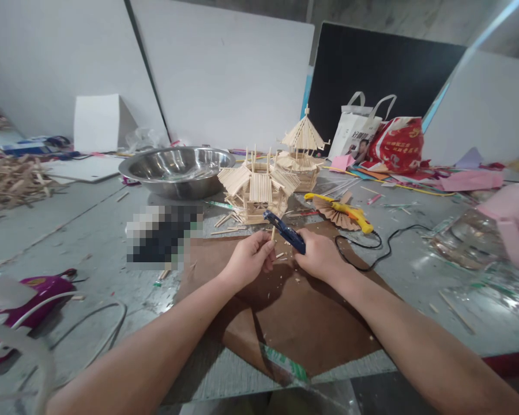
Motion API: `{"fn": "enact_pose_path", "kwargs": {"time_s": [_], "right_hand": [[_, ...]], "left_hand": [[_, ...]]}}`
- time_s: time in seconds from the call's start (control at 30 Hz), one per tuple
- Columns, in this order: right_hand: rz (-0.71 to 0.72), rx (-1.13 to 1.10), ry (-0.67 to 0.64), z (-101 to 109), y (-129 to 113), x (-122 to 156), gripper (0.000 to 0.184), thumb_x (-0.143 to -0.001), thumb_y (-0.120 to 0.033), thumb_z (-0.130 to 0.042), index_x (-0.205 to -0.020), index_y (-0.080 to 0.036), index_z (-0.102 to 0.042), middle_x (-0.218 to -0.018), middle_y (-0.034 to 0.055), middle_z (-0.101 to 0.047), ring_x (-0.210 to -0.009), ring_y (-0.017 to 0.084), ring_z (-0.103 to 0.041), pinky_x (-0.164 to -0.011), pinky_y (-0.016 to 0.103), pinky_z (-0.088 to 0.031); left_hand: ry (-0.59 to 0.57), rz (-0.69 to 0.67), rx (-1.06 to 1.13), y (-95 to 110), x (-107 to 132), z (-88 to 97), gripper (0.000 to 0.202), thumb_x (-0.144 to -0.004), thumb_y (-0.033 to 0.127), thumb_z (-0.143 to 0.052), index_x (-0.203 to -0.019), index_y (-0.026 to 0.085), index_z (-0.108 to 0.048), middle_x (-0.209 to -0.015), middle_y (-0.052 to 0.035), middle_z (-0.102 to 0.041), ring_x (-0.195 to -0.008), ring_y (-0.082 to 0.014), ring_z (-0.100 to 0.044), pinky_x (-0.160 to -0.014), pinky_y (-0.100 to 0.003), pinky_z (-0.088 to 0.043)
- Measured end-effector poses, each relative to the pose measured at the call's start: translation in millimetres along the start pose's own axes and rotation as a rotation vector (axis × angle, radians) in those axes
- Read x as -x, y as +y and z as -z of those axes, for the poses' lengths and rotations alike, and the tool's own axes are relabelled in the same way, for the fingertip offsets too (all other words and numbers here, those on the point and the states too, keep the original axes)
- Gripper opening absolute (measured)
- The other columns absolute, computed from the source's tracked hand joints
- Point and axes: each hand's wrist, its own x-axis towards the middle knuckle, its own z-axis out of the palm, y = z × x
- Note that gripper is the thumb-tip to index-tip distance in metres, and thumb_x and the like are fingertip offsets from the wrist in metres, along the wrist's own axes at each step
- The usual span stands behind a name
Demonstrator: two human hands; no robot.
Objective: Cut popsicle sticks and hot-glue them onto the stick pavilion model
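Between the fingertips of my left hand [254, 253] is a short thin wooden stick [273, 233], pointing upward. My right hand [315, 251] is wrapped round a dark blue hand tool [285, 231] that looks like clippers; its head reaches up beside the stick. Both hands hover over a brown sheet [303, 323] with small wood scraps scattered on it. Just beyond them stands a pavilion model [259, 190] built of thin sticks, with several posts rising from its top. A second model with a pointed roof [305, 138] stands behind it.
A steel basin [177, 173] sits back left. A yellow glue gun [350, 213] lies on a folded paper fan at right, its black cord trailing. Bags [395, 145] stand behind. A purple device [30, 300] lies at left, a clear jug [462, 236] at right.
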Motion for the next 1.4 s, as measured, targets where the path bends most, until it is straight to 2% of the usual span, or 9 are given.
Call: {"fn": "enact_pose_path", "kwargs": {"time_s": [0.3, 0.43, 0.6, 0.7, 0.83, 0.93, 1.03, 1.23, 1.4], "right_hand": [[-0.104, 0.072, 0.028, -6.6, 7.5, -6.7, 0.024, -0.074, -0.033, -0.044, -0.091, -0.02, -0.054, -0.077, 0.0075, -0.065, -0.071, 0.023, -0.061, -0.057, 0.028, -0.038], [-0.173, 0.092, 0.101, -5.3, 20.9, -10.5, 0.032, -0.076, -0.042, -0.041, -0.097, -0.02, -0.052, -0.084, 0.0088, -0.064, -0.073, 0.024, -0.061, -0.058, 0.03, -0.039], [-0.154, 0.076, 0.097, -3.4, 29.2, -11.1, 0.035, -0.076, -0.042, -0.042, -0.101, -0.02, -0.049, -0.09, 0.0093, -0.063, -0.078, 0.024, -0.06, -0.06, 0.031, -0.04], [-0.138, 0.053, 0.083, -3.6, 30.2, -10.3, 0.033, -0.076, -0.041, -0.042, -0.101, -0.02, -0.049, -0.09, 0.0083, -0.063, -0.079, 0.024, -0.06, -0.061, 0.031, -0.04], [-0.126, 0.035, 0.071, -2.7, 32.2, -10.5, 0.032, -0.075, -0.037, -0.044, -0.102, -0.02, -0.049, -0.092, 0.0082, -0.062, -0.083, 0.024, -0.058, -0.064, 0.03, -0.04], [-0.156, 0.049, 0.019, -0.8, 33.9, -12.1, 0.033, -0.075, -0.036, -0.044, -0.103, -0.019, -0.05, -0.092, 0.0083, -0.062, -0.084, 0.023, -0.058, -0.065, 0.03, -0.039], [-0.183, 0.079, -0.049, 0.5, 34.6, -13.7, 0.034, -0.074, -0.036, -0.046, -0.103, -0.019, -0.05, -0.093, 0.0087, -0.061, -0.085, 0.022, -0.057, -0.066, 0.029, -0.038], [-0.148, 0.063, -0.073, -2.5, 37.1, -13.5, 0.036, -0.074, -0.038, -0.045, -0.106, -0.021, -0.048, -0.094, 0.0077, -0.061, -0.085, 0.022, -0.057, -0.066, 0.029, -0.038], [-0.129, 0.047, -0.058, -4.6, 41.5, -13.5, 0.037, -0.074, -0.038, -0.045, -0.108, -0.021, -0.047, -0.095, 0.007, -0.061, -0.085, 0.022, -0.057, -0.065, 0.029, -0.038]], "left_hand": [[-0.034, 0.036, 0.003, -1.0, 0.5, -2.9, 0.024, -0.076, 0.038, -0.044, -0.065, 0.017, -0.044, -0.046, 0.0051, -0.05, -0.038, -0.0076, -0.049, -0.04, -0.019, -0.039], [0.011, 0.094, 0.127, -2.4, -0.6, -5.4, 0.018, -0.074, 0.033, -0.048, -0.067, 0.016, -0.045, -0.051, 0.0046, -0.052, -0.039, -0.007, -0.049, -0.04, -0.019, -0.04], [0.075, 0.169, 0.35, 1.2, -6.1, -7.2, 0.013, -0.072, 0.024, -0.052, -0.08, 0.014, -0.049, -0.059, 0.0042, -0.054, -0.044, -0.0054, -0.05, -0.045, -0.019, -0.043], [0.129, 0.183, 0.462, 5.6, -12.4, -5.8, 0.016, -0.069, 0.022, -0.057, -0.081, 0.013, -0.049, -0.061, 0.0035, -0.055, -0.045, -0.0045, -0.051, -0.046, -0.018, -0.044], [0.213, 0.21, 0.515, 12.6, -23.4, -4.7, 0.018, -0.071, 0.027, -0.057, -0.073, 0.015, -0.044, -0.054, 0.0044, -0.054, -0.038, -0.0049, -0.048, -0.036, -0.017, -0.039], [0.237, 0.226, 0.534, 17.4, -33.6, -7.4, 0.019, -0.072, 0.029, -0.056, -0.072, 0.016, -0.043, -0.05, 0.0043, -0.053, -0.035, -0.0055, -0.046, -0.032, -0.016, -0.038], [0.252, 0.257, 0.591, 19.3, -44.6, -11.5, 0.017, -0.071, 0.024, -0.058, -0.069, 0.014, -0.045, -0.051, 0.0021, -0.054, -0.036, -0.0053, -0.047, -0.035, -0.017, -0.041], [0.29, 0.344, 0.716, 9.5, -64.0, -14.0, 0.008, -0.071, 0.013, -0.057, -0.067, 0.011, -0.05, -0.054, -0.0003, -0.056, -0.04, -0.0053, -0.051, -0.041, -0.017, -0.045], [0.318, 0.343, 0.717, 0.5, -74.2, -13.2, 0.013, -0.068, 0.019, -0.061, -0.066, 0.012, -0.05, -0.051, 0.0019, -0.055, -0.033, -0.0043, -0.045, -0.032, -0.015, -0.036]]}}
